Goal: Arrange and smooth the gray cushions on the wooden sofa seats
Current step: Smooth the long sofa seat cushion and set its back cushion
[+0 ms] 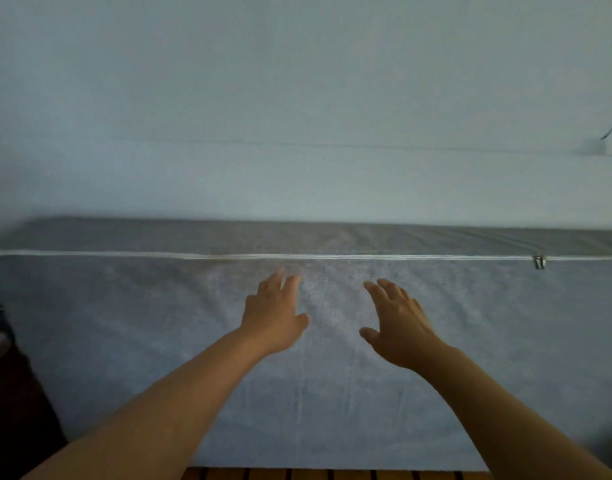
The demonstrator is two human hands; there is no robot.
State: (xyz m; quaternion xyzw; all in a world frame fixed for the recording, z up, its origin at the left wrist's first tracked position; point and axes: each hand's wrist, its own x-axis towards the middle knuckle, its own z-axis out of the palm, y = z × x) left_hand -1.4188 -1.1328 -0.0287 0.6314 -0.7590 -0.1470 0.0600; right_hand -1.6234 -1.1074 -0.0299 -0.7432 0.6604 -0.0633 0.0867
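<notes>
A large gray cushion stands upright and fills the lower half of the head view. A white zip line runs along its upper edge, with a metal zip pull at the right. My left hand and my right hand reach forward side by side over the cushion's middle, fingers straight and spread. Whether the palms touch the fabric I cannot tell. Neither hand holds anything. A strip of the wooden sofa slats shows below the cushion at the bottom edge.
A pale wall rises behind the cushion, with a thin line across it and a small dark mark at the right. Dark objects sit at the left edge beside the cushion.
</notes>
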